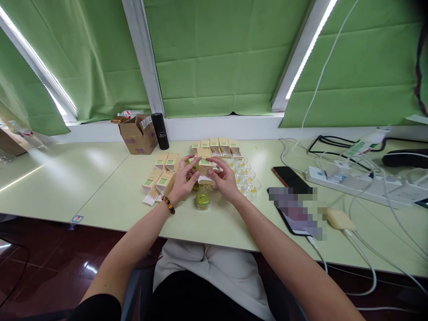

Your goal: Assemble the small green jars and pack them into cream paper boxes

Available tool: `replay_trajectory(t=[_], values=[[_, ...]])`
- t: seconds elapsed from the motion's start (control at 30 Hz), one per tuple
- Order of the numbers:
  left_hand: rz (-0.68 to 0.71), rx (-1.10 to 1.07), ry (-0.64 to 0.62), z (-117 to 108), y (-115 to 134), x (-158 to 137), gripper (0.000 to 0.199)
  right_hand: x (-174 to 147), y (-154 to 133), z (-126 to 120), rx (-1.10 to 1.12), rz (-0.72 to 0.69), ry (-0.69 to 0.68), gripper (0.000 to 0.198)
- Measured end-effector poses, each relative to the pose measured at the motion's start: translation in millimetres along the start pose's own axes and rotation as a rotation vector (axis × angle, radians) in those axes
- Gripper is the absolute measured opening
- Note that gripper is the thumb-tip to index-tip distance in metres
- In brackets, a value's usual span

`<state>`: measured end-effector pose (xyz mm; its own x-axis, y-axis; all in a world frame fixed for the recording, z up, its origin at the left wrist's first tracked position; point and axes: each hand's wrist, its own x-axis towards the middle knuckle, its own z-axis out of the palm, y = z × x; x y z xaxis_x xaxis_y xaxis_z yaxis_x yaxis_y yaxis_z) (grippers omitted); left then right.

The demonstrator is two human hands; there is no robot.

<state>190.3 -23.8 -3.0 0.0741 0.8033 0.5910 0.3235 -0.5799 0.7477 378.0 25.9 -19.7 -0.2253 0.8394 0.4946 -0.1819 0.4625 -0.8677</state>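
Note:
Between my two hands is a small cream cardboard box with a green panel, its lower flaps open toward me. My left hand has its thumb and fingers bent at the box's left side. On the other side, my right hand grips it with thumb and forefinger. A small clear container with a green lid stands just in front, and more green ones are partly hidden behind my left fingers. Similar open boxes stand to the left. Several clear cups with yellow marks cluster beside my right hand.
More small boxes line up behind my hands. At the back left are a brown carton and a black bottle. To the right lie two phones, a power strip, a pale charger and tangled cables.

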Motion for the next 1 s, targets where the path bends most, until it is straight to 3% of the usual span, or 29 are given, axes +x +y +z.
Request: replay_trajectory(t=[0.1, 0.2, 0.67, 1.0], values=[[0.013, -0.032, -0.100, -2.5, 0.7, -0.3, 0.076, 0.7, 0.5, -1.7, 0.004, -0.001, 0.028, 0.044], [0.005, -0.012, -0.122, -2.2, 1.3, -0.3, 0.088, 0.8, 0.0, -1.2, -0.014, -0.029, 0.055, 0.043], [-0.005, -0.067, 0.091, 2.9, -1.9, 0.5, 0.050, -7.2, -4.5, -2.4, -0.026, -0.060, -0.090, 0.053], [0.010, -0.050, 0.165, 6.3, -2.8, 2.9, 0.041, -10.5, -6.9, 1.5, 0.025, -0.063, -0.110, 0.054]])
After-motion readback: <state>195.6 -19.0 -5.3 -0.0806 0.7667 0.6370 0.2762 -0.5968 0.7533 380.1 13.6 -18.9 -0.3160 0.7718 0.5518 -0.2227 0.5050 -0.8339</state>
